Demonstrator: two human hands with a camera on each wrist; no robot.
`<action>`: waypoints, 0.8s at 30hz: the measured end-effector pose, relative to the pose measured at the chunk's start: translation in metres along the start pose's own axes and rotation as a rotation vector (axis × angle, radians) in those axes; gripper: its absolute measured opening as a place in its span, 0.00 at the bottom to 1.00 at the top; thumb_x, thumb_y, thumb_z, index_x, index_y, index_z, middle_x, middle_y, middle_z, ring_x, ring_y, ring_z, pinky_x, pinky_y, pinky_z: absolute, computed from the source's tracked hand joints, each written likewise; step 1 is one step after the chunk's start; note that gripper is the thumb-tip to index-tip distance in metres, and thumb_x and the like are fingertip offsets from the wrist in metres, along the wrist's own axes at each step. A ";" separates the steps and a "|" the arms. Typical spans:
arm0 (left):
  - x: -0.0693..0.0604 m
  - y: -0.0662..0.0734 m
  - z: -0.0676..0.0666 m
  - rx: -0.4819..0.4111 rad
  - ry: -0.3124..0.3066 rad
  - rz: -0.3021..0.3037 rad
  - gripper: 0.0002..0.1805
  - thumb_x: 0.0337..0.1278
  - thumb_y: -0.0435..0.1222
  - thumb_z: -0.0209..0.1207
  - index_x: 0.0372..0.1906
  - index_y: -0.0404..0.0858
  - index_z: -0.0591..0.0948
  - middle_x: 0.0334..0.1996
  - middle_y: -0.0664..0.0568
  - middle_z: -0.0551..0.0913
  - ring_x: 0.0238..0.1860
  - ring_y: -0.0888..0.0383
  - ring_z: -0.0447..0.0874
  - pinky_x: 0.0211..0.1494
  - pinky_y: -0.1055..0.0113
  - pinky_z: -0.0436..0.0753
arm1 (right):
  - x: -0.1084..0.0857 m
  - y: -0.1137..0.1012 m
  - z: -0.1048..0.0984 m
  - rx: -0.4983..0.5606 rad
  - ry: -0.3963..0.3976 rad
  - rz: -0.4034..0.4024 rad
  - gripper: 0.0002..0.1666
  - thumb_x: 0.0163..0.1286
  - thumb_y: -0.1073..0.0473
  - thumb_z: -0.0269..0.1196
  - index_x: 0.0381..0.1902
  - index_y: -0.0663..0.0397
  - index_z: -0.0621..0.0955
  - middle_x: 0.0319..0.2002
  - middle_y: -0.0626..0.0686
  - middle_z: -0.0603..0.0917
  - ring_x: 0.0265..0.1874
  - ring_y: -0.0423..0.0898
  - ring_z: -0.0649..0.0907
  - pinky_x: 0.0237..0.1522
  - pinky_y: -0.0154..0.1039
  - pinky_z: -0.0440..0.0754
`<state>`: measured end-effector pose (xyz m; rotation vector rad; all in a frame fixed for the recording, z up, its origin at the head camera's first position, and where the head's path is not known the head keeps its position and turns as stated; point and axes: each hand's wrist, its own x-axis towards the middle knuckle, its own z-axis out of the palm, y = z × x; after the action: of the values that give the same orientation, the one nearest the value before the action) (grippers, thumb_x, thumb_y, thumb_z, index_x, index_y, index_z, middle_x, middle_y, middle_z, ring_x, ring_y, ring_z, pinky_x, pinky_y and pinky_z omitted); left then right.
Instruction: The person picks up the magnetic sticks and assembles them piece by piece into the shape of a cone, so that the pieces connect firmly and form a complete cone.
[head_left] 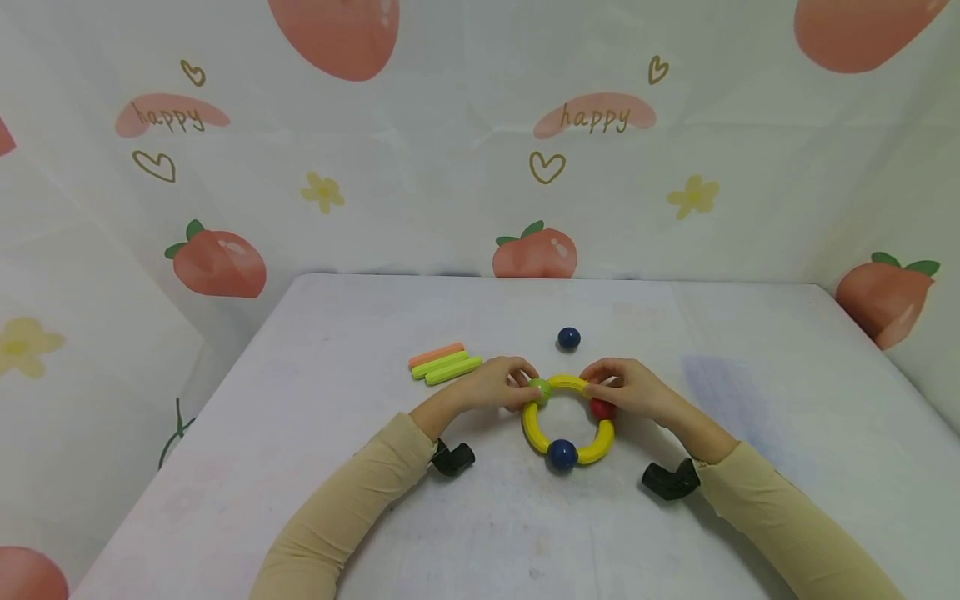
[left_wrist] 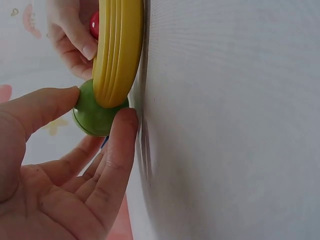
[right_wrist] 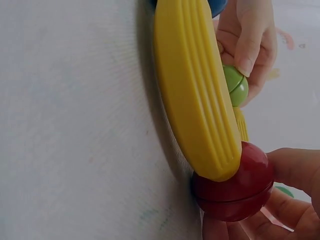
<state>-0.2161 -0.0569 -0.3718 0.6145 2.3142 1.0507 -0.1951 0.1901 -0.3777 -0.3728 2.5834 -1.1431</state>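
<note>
A ring of curved yellow pieces (head_left: pixel 534 429) joined by balls lies on the table. My left hand (head_left: pixel 497 385) pinches the green ball (head_left: pixel 541 392) at the ring's upper left; in the left wrist view thumb and finger sit on either side of the green ball (left_wrist: pixel 93 114). My right hand (head_left: pixel 632 388) grips the red ball (head_left: pixel 602 409) at the upper right, and the right wrist view shows the red ball (right_wrist: pixel 235 187) against the end of a yellow piece (right_wrist: pixel 197 90). A blue ball (head_left: pixel 562 455) joins the ring's near side.
Behind the ring lies a loose dark blue ball (head_left: pixel 569 338). Two yellow-green sticks (head_left: pixel 453 371) and an orange stick (head_left: pixel 437 356) lie left of it, near my left hand. Black wrist devices (head_left: pixel 453 458) hang under both wrists. A printed cloth (head_left: pixel 435 167) stands behind the table.
</note>
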 end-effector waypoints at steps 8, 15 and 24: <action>0.002 0.001 0.001 -0.006 0.029 -0.014 0.20 0.60 0.42 0.58 0.54 0.37 0.75 0.44 0.45 0.80 0.29 0.62 0.80 0.33 0.74 0.77 | 0.000 0.002 -0.002 0.016 -0.038 -0.027 0.21 0.65 0.54 0.61 0.51 0.61 0.77 0.45 0.61 0.82 0.39 0.48 0.82 0.43 0.38 0.81; 0.004 0.001 -0.002 0.023 0.069 -0.023 0.19 0.62 0.41 0.55 0.56 0.37 0.74 0.47 0.43 0.79 0.30 0.61 0.79 0.35 0.73 0.78 | -0.005 0.006 -0.008 0.007 -0.190 -0.072 0.40 0.56 0.51 0.69 0.63 0.56 0.68 0.58 0.64 0.73 0.48 0.53 0.79 0.49 0.45 0.81; 0.014 -0.001 -0.005 0.059 0.123 -0.023 0.19 0.62 0.40 0.56 0.56 0.38 0.74 0.50 0.43 0.78 0.35 0.59 0.78 0.37 0.73 0.79 | -0.006 0.006 -0.004 -0.028 -0.194 -0.159 0.48 0.52 0.52 0.72 0.65 0.65 0.63 0.60 0.66 0.70 0.51 0.57 0.76 0.50 0.48 0.80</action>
<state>-0.2299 -0.0518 -0.3739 0.5583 2.4603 1.0388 -0.1913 0.1988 -0.3782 -0.6720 2.4380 -1.0642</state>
